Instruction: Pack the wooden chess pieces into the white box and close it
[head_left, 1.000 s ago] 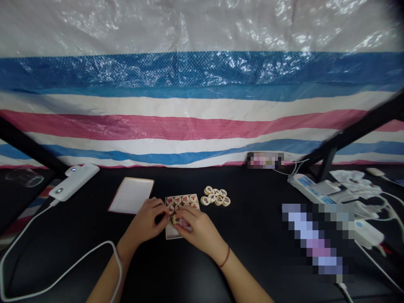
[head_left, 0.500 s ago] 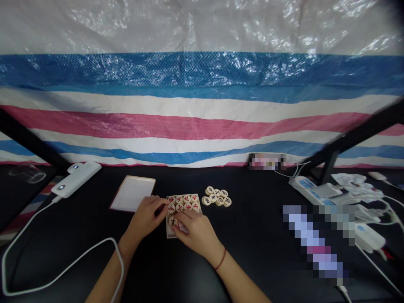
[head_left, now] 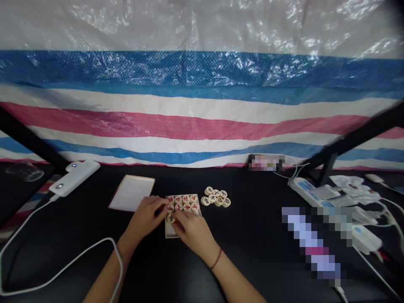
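A shallow open box [head_left: 171,234] of pale card stands on the black table. Two rows of round Chinese chess pieces [head_left: 179,207] with red characters fill its far part. My left hand [head_left: 149,215] is closed at the box's left wall, fingertips on the rim. In the near part, a piece with a black character [head_left: 171,218] lies against the left wall, just below the red rows. My right hand [head_left: 193,229] reaches over the box with thumb and fingers pinched at that piece, hiding the box's right side. More black-lettered pieces [head_left: 216,197] sit stacked to the right.
The box lid [head_left: 133,192] lies inside-up at the left. A white power bank [head_left: 75,179] trails a cable [head_left: 63,284] past my left forearm. On the right are a power strip [head_left: 304,189] with plugs and cables, and a blurred-out object [head_left: 312,242]. A striped sheet [head_left: 189,126] hangs behind.
My right hand has brought the black-lettered piece slightly up and left, beside the red rows; it now lies flatter against the box's left wall. My left hand stays at the rim.
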The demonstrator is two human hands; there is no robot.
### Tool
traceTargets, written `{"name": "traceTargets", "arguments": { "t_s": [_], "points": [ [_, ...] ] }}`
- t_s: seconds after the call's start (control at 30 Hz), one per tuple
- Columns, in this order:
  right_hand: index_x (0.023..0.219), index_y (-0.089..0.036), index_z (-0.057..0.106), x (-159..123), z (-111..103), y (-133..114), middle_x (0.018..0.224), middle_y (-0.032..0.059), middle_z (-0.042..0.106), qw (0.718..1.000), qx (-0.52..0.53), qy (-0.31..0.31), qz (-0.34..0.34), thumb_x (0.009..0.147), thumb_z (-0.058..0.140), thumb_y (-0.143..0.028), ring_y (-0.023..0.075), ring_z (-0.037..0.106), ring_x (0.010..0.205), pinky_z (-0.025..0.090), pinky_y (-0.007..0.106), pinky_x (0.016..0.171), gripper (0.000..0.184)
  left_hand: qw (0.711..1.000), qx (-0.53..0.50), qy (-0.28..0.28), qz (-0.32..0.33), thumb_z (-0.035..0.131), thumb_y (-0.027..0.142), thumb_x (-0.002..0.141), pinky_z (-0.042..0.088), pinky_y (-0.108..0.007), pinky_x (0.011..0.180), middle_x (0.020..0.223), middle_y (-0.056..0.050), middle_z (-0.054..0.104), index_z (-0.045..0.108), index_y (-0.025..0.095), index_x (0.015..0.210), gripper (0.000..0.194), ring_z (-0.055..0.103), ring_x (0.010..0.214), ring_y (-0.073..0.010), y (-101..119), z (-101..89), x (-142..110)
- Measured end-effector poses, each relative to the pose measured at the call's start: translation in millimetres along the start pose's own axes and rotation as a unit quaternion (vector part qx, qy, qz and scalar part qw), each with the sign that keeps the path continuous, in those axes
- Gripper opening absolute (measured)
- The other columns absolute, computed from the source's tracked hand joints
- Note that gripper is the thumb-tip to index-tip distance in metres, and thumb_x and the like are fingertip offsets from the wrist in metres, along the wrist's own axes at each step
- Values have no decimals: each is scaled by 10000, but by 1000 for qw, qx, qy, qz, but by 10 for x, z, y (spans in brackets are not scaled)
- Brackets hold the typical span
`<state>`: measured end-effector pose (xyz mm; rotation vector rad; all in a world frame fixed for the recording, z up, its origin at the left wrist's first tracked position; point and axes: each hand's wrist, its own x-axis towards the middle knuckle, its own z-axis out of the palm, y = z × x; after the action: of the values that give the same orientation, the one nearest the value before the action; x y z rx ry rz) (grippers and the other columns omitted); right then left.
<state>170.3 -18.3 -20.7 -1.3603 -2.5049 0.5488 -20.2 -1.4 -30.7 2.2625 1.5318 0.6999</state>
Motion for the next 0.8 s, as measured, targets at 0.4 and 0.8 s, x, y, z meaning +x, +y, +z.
{"name": "traceTargets", "arguments": {
  "t_s": [0.4, 0.8],
  "points": [
    [1087, -180, 632, 162, -602, 736, 1100, 95, 633, 968, -7, 150, 199, 890, 505, -266, 195, 651, 873, 449, 266, 717, 249, 1000, -5, 4, 4, 497, 269, 894, 445, -334, 748, 817, -20, 680, 660, 234, 906, 168, 608, 764, -182, 2, 16, 11],
    [989, -199, 702, 482, -645, 863, 954, 127, 716, 956, -118, -24, 266, 780, 548, -222, 273, 680, 873, 446, 307, 681, 260, 1000, 5, -4, 27, 450, 262, 918, 456, -341, 726, 764, -23, 638, 654, 218, 875, 213, 591, 729, -179, 60, 16, 12]
  ]
}}
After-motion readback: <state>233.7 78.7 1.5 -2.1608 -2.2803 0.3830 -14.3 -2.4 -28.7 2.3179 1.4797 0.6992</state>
